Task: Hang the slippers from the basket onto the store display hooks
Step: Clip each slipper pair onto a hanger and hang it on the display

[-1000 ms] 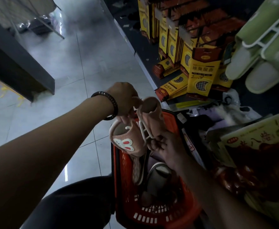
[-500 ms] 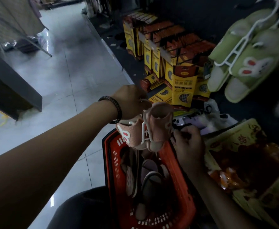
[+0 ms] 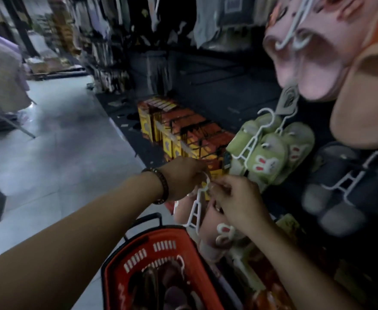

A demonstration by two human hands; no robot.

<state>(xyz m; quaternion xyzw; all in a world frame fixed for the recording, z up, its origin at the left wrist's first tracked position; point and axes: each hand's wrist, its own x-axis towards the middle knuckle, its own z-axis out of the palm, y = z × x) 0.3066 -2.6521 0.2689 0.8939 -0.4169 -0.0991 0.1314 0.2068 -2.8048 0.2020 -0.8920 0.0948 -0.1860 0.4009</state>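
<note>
A pair of pink bunny slippers (image 3: 214, 233) hangs on a white plastic hanger (image 3: 198, 204) above the red basket (image 3: 161, 245). My left hand (image 3: 183, 177), with a bead bracelet on the wrist, grips the hanger's hook at the top. My right hand (image 3: 235, 202) pinches the hanger just beside it, in front of the slippers. More dark slippers (image 3: 161, 287) lie in the basket. On the display to the right hang green bunny slippers (image 3: 266, 157), dark blue slippers (image 3: 335, 193) and pink and orange slippers (image 3: 317, 52). The display hooks are hidden.
Yellow and red boxes (image 3: 183, 135) line the low shelf behind my hands. Packaged goods (image 3: 273, 294) sit at the lower right. A grey tiled aisle (image 3: 60, 153) runs to the left, with a person in a light garment (image 3: 0, 70) at the far left and clothing racks beyond.
Both hands have lifted the pink slippers out of the basket and up toward the display. My view has tilted up, so the hanging slippers fill the right side.
</note>
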